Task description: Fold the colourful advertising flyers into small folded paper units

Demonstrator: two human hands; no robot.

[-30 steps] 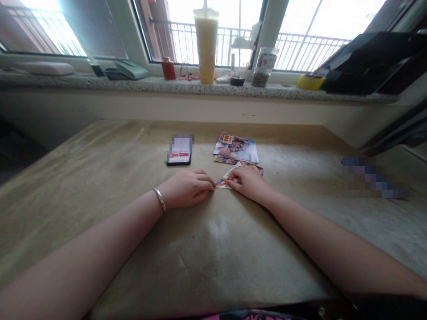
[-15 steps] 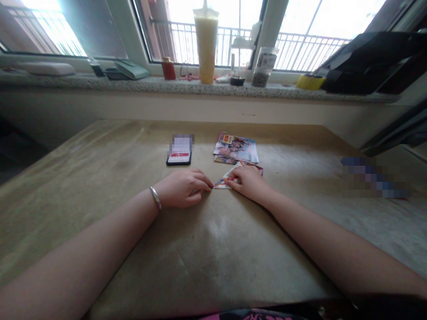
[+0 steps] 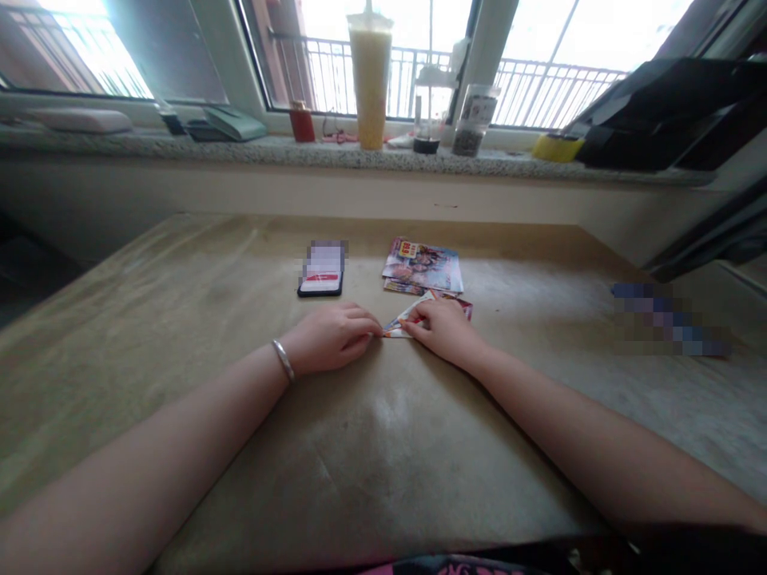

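From where I stand, both hands meet over one small sheet of printed paper (image 3: 396,328) lying on the bench (image 3: 359,447), nearer the far edge than the near one and roughly midway between the sides. The sheet narrows to a point toward the left side of the bench, its slanted edge looking like a fold. The left hand (image 3: 331,339), below a silver bangle (image 3: 284,360), has its fingers drawn together with the tips at that point; whether they pinch or just press, I can't tell. The right hand (image 3: 448,326) has thumb and forefinger curled close on the wider part and covers much of it; I can't tell there either whether it grips or merely holds down.

I'd judge the folding under way but unfinished: a slanted side seems made, and the narrow tip is what is being worked. Any folds under the right hand are hidden, so how many are left I can't say.

Just beyond, toward the far edge, lies a stack of printed leaflets (image 3: 423,267), flat and apparently unfolded. A phone (image 3: 320,279) lies left of it, and a blurred strip (image 3: 665,319) near the right edge.
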